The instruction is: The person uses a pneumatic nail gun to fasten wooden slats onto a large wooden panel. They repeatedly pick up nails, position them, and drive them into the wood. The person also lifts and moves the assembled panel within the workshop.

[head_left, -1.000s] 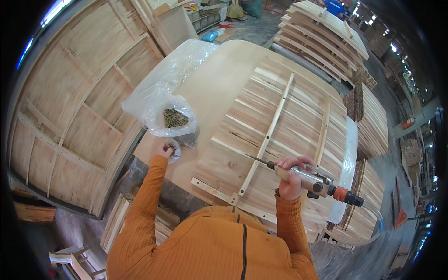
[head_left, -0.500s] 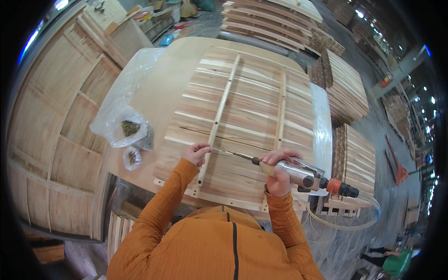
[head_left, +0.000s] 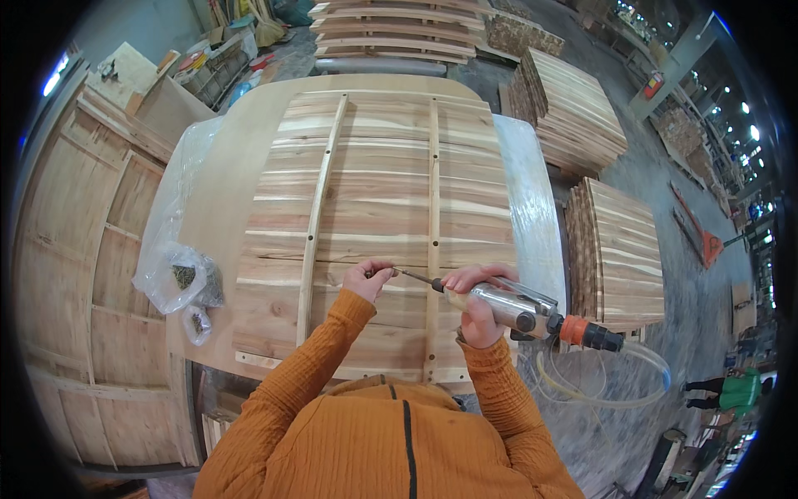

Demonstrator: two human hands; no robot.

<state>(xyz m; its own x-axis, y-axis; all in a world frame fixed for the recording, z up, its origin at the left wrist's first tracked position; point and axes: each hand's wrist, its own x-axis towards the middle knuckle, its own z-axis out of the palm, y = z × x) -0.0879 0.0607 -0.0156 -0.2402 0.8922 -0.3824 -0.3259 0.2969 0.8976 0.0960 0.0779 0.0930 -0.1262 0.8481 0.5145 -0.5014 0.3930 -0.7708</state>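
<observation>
A: Gripping what, and how?

B: Wrapping the right hand (head_left: 480, 303) closed around the body of a silver driver (head_left: 517, 310), over the right edge of a slatted wooden panel (head_left: 378, 212).

A: And on the other side?

B: Pinching with the left hand (head_left: 368, 280), thumb and fingertips pressed together at the tip of the long bit (head_left: 416, 276). Impossible to tell, at this size, of any small piece between them.

A: Above which part of the panel?

B: Between the left batten (head_left: 316, 216) and the right batten (head_left: 434, 191), closer to the near edge than to the far one. Dotted with dark holes along both battens.

A: Resting on what?

B: On a tan table (head_left: 220, 158), well in from its left edge, close in front of a torso in orange.

A: And along the table's edges?

B: Near the left edge, toward the near corner, a clear bag (head_left: 162, 274) of small brown pieces, just beside a smaller bag (head_left: 204, 334). Along the far part of that edge, plastic sheeting (head_left: 179, 166); at the right edge, glossy film (head_left: 536, 191).

A: Farther out?

B: Looping from behind a red-orange coupling (head_left: 573, 329), a clear hose (head_left: 619, 405). Past the right edge, two stacks of boards (head_left: 623, 258); past the left, a large framed panel (head_left: 66, 274). At far right, a person in green (head_left: 740, 391).
</observation>
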